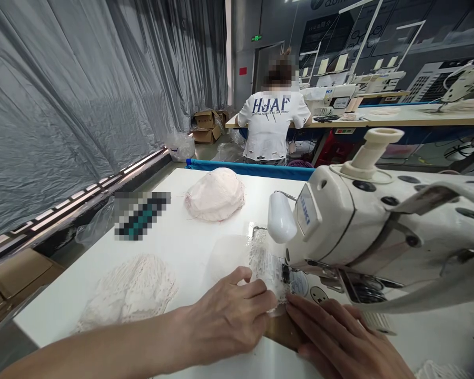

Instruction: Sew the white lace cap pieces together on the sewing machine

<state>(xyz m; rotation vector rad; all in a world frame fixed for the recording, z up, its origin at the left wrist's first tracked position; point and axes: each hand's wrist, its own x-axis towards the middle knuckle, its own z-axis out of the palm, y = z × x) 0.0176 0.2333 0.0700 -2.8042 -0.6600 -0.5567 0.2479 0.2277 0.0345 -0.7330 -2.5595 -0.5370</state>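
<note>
White lace fabric lies under the needle area of a white sewing machine. My left hand is closed on the near left edge of this lace, its fingers curled and pinched. My right hand lies flat with fingers stretched out, fingertips touching the lace's near right corner beside the presser foot. Beyond my left forearm rests a textured white lace piece. A pale pink, cup-shaped fabric piece sits farther back on the table. The hands partly hide the lace's near edge.
The white table carries a pixelated dark item at its left edge. A lamp hangs by the machine head. Ahead, a person in a white shirt sits at another table. Cardboard boxes stand near the grey curtain.
</note>
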